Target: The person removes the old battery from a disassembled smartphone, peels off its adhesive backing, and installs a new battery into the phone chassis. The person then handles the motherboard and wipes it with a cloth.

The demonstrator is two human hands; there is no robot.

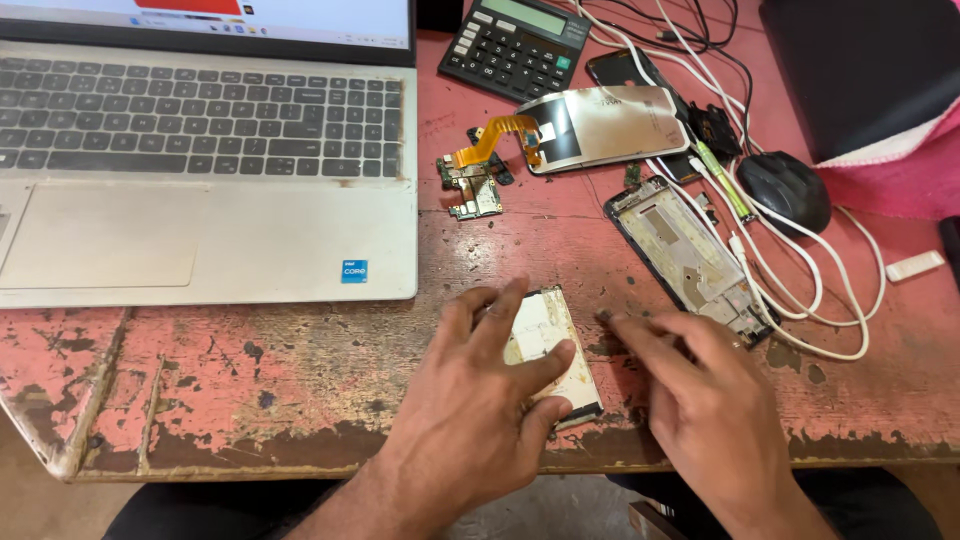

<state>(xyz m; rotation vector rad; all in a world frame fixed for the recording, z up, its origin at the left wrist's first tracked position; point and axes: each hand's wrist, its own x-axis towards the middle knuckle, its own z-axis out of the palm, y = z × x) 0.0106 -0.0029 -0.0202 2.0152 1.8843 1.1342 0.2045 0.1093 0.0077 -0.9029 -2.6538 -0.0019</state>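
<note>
Head view: we see a thin phone panel [548, 352] near the bench [300, 370] front edge.
Long axis: running front-to-back, slightly slanted.
Left hand [480, 400]: fingers spread, pressing it.
Right hand [705, 390]: open, just beside, holding nothing.

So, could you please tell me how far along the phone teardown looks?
Done: the circuit board, screen panel and phone frame lie apart on the table. In hand: the left hand presses a flat panel, right hand beside it. Left: nothing looks reassembled.

Both hands [470, 400] bare, no sleeves/rings; dark trousers [200, 510].
</note>
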